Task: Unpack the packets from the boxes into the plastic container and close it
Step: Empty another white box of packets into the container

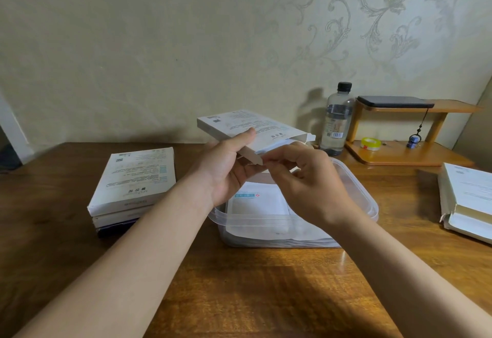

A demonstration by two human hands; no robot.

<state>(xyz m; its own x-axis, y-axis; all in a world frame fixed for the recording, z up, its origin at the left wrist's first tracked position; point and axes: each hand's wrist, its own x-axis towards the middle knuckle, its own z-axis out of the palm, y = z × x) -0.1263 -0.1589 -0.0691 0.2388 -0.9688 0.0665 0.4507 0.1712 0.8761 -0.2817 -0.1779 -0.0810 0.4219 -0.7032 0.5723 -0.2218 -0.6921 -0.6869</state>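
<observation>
left hand point(226, 170): grips the box point(239, 124) from beneath, thumb pressed on its top face.
right hand point(306, 186): fingers curled, pinching the box's near flap.
box position: held tilted above the plastic container point(367, 196).
container contents: white packets point(255, 204) lying flat inside.
table point(239, 284): stack of boxes point(135, 180) left of container.

We logged the plastic container point(359, 186) at mid-table point(239, 284), with packets point(255, 204) lying inside. Above it, left hand point(226, 175) and right hand point(311, 183) held an open box point(247, 123). Stack of boxes point(133, 180) to its left; more boxes point(466, 199) at the table's right edge. Behind the container, rightward, water bottle point(336, 122), then a two-tier shelf point(399, 158): flat device point(394, 101) on top, tape roll point(370, 144) below.
</observation>
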